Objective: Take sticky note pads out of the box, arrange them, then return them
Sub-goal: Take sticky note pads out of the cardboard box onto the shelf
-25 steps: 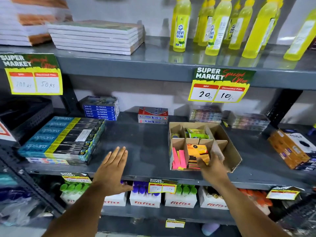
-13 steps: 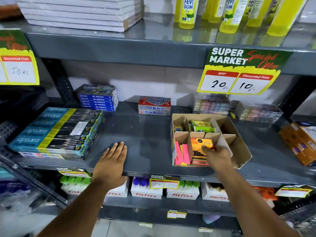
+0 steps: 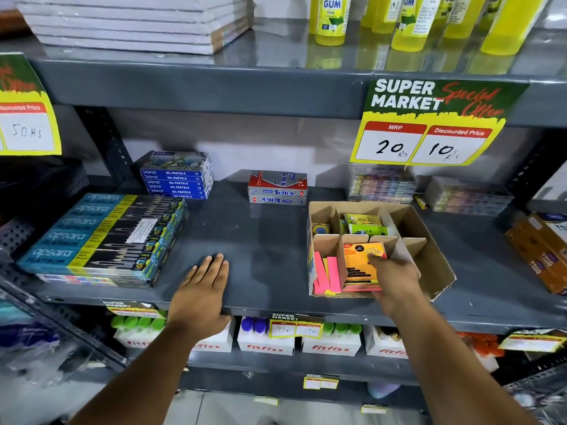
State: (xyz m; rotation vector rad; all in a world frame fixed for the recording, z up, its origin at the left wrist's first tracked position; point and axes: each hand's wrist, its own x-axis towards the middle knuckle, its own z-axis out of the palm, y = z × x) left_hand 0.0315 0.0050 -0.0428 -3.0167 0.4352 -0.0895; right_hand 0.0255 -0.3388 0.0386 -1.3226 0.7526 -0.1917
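An open cardboard box (image 3: pixel 429 240) with dividers stands on the grey middle shelf (image 3: pixel 270 240). In its front middle compartment an orange-labelled sticky note pad (image 3: pixel 357 262) leans upright; my right hand (image 3: pixel 394 274) grips its right edge, thumb on the label. Pink and yellow note strips (image 3: pixel 326 274) fill the front left compartment. Green pads (image 3: pixel 365 225) lie in a back compartment. My left hand (image 3: pixel 204 289) rests flat, fingers together, on the shelf's front edge, left of the box.
Stacked Apsara pencil boxes (image 3: pixel 101 237) lie at the shelf's left, Doms oil pastels (image 3: pixel 178 176) and Softek boxes (image 3: pixel 277 188) at the back. Brown boxes (image 3: pixel 540 250) sit right. A price sign (image 3: pixel 429 124) hangs above. Bottles in Fitfizz cartons (image 3: pixel 267 342) stand below.
My head moved closer to the shelf. My right hand went from the box's front edge into the compartment and closed on the orange pad. My left hand settled onto the shelf edge.
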